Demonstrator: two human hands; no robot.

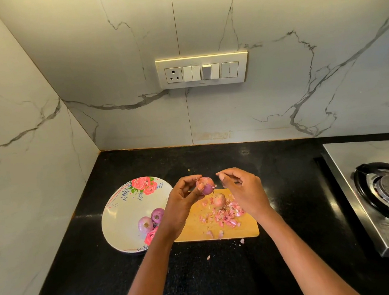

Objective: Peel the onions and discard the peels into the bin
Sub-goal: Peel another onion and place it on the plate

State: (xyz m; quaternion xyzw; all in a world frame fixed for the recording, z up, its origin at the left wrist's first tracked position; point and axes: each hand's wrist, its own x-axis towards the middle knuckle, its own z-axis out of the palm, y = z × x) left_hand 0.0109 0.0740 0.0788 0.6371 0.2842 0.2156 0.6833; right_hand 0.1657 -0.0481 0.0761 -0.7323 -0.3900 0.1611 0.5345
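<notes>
A black worktop (224, 275) runs under marbled wall tiles (110, 72) that carry a switch panel (202, 70). At the right edge sits a steel gas stove (384, 200) with a black burner ring. To the left lies a white plate (124, 213) painted with pink roses, and just beside it on the right a wooden cutting board (196, 230), the two nearly touching. Both forearms reach in from the bottom, the hands raised over the far end of the board. The left hand (181, 198) has its grip curled round a partly skinned onion (206, 185), thumb against its near side. The right hand (242, 190) is just beside that onion, fingers bent, thumb and forefinger drawn together near the top; whether they pinch a bit of skin I cannot tell. Two peeled onions (151, 220) rest in the plate near its right rim. Another onion (218, 199) sits on the board among pink peels (226, 216), with a few flakes (242, 240) strewn on the worktop beyond the board's near edge.
</notes>
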